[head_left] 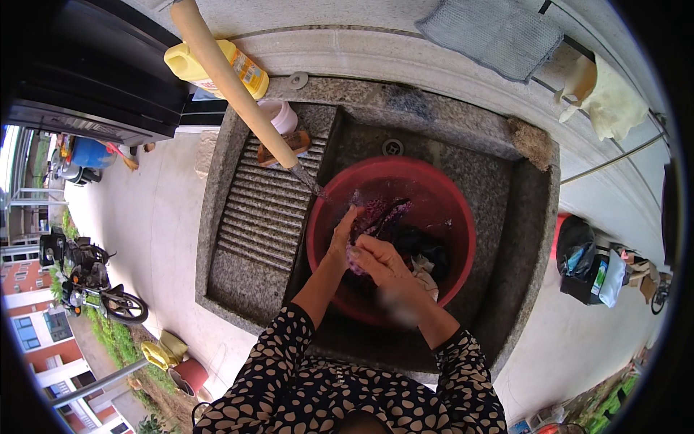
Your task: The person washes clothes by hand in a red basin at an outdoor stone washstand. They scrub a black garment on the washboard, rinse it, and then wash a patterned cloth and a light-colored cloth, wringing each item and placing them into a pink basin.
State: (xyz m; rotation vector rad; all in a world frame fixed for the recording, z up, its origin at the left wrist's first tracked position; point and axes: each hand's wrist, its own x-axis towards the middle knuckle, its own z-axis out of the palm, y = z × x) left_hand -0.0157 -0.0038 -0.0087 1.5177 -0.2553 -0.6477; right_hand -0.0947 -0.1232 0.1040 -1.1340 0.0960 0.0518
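Observation:
A wet purple patterned cloth [375, 211] is bunched between my hands over a red basin [463, 210]. My left hand [341, 237] is on the cloth's left side, its upper fingers extended and the others hidden behind the cloth. With fingers curled, my right hand [380, 259] grips the cloth from the near right side. Water runs from the end of a tan hose-like spout [238, 83] beside my left fingertips. Inside the basin, below and right of my hands, lie dark wet cloth [416, 242] and a pale piece of cloth [425, 275].
The basin stands in a stone sink [499, 210] with a ribbed washboard [264, 206] on its left. A brush [285, 148] and pink cup [280, 116] sit by the ribs. Behind are a yellow jug [249, 69] and, on the right corner, a fibrous scrubber [530, 142].

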